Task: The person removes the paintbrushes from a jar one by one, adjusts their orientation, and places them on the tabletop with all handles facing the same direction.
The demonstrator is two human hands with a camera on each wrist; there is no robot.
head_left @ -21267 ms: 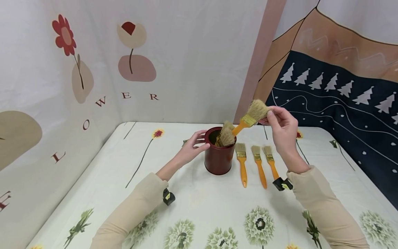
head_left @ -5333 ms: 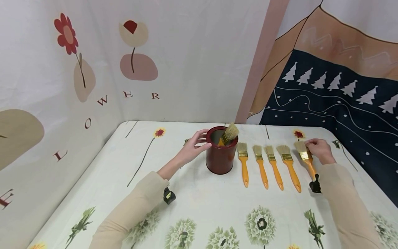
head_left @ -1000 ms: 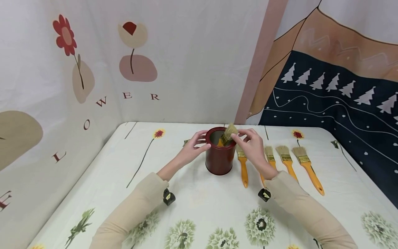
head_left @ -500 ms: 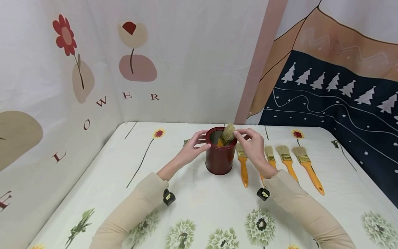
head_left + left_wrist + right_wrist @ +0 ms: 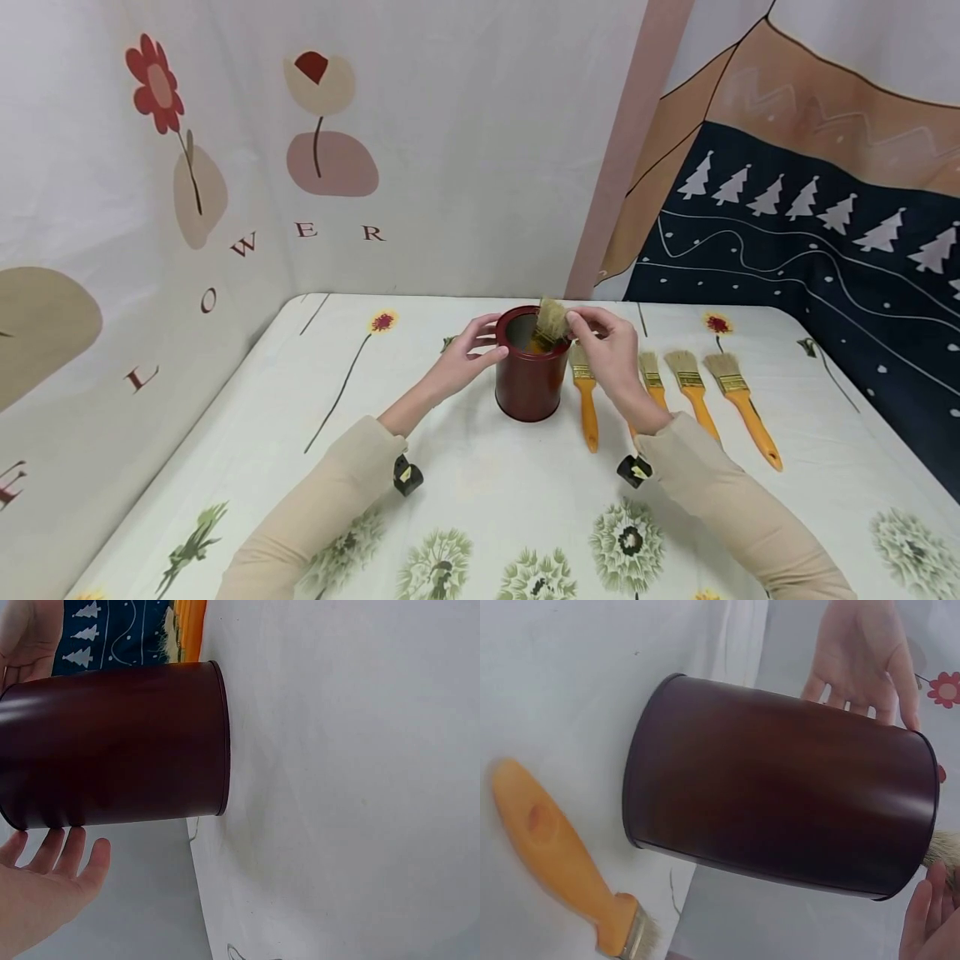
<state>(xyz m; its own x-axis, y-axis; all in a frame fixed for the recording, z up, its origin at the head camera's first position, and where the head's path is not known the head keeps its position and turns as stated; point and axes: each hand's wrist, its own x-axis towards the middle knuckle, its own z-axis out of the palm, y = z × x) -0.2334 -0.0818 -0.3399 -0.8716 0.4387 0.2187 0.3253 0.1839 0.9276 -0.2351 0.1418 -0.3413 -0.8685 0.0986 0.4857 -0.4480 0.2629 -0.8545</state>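
Observation:
A dark red paint can (image 5: 529, 387) stands upright on the table. My left hand (image 5: 467, 354) touches its left side near the rim, fingers spread and nearly straight. In the left wrist view those fingers (image 5: 71, 859) meet the can's wall. One paintbrush (image 5: 552, 318) leans in the can, bristles up above the rim, its orange handle mostly hidden inside. My right hand (image 5: 609, 350) pinches the right edge of these bristles between thumb and fingers. The right wrist view shows the bristles (image 5: 945, 847) at the can's mouth, beside the right fingers (image 5: 934, 907).
Right of the can, several orange-handled paintbrushes lie in a row, bristles away from me: a near brush (image 5: 585, 400), one mostly under my right wrist, another brush (image 5: 688, 379), and the rightmost brush (image 5: 742, 404). A flower-printed white cloth (image 5: 480, 508) covers the table; printed curtains (image 5: 465, 150) stand behind.
Since the earliest frame, brushes have gone from the can to the table's right. Over the last second, the bristles in the can have turned slightly left and more upright; my left hand stays put.

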